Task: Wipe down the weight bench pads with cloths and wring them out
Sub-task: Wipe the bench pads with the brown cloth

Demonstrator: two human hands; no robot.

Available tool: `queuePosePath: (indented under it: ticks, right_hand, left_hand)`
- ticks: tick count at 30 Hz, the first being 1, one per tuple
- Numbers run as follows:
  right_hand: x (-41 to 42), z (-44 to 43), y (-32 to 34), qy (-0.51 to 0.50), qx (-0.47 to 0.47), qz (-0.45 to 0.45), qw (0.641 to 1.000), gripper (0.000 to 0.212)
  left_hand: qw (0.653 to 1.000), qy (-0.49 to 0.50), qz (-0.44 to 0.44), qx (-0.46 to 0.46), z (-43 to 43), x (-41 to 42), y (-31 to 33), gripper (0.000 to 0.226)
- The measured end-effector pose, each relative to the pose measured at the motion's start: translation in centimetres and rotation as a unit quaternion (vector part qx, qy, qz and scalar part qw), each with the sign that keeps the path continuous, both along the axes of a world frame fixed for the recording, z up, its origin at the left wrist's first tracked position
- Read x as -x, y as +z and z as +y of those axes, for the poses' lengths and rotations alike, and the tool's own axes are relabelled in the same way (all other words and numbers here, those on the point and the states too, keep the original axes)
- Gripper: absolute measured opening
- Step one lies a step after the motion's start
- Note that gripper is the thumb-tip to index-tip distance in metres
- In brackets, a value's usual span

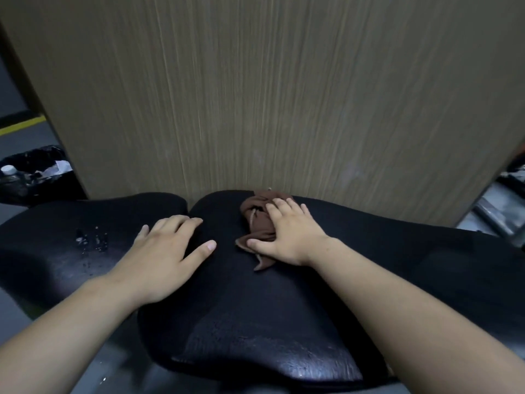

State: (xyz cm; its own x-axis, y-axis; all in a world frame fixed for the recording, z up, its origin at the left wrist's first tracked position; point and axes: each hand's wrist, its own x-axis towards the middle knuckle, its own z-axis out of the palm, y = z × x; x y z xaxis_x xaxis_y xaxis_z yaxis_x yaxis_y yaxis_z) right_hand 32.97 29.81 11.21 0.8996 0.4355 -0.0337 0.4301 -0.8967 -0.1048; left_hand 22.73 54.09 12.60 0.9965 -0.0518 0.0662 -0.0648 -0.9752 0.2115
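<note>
A black padded bench pad (255, 308) fills the lower half of the head view, with a second black pad (71, 223) to its left across a narrow gap. A crumpled brown cloth (255, 220) lies on the nearer pad by the wooden panel. My right hand (287, 234) presses flat on the cloth with straight, spread fingers. My left hand (167, 251) rests flat on the pad beside the gap, fingers spread, holding nothing. Water droplets (91, 240) glisten on the left pad.
A tall wood-grain panel (270, 95) stands right behind the pads. A black bin bag (37, 174) with rubbish sits on the grey floor at left, near a yellow floor line (22, 126). Metal frame parts (500, 211) show at the right edge.
</note>
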Motion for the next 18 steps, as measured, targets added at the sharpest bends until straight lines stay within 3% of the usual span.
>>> queuePosePath:
  ticks: [8, 18]
  right_hand:
    - [2.0, -14.9, 0.2, -0.118, 0.024, -0.025, 0.992, 0.117]
    - [10.6, -31.1, 0.6, -0.232, 0.016, -0.033, 0.972, 0.115]
  left_hand:
    - [0.996, -0.069, 0.055, 0.018, -6.3, -1.3, -1.0, 0.075]
    - [0.995, -0.042, 0.079, -0.038, -9.7, -2.4, -1.4, 0.072]
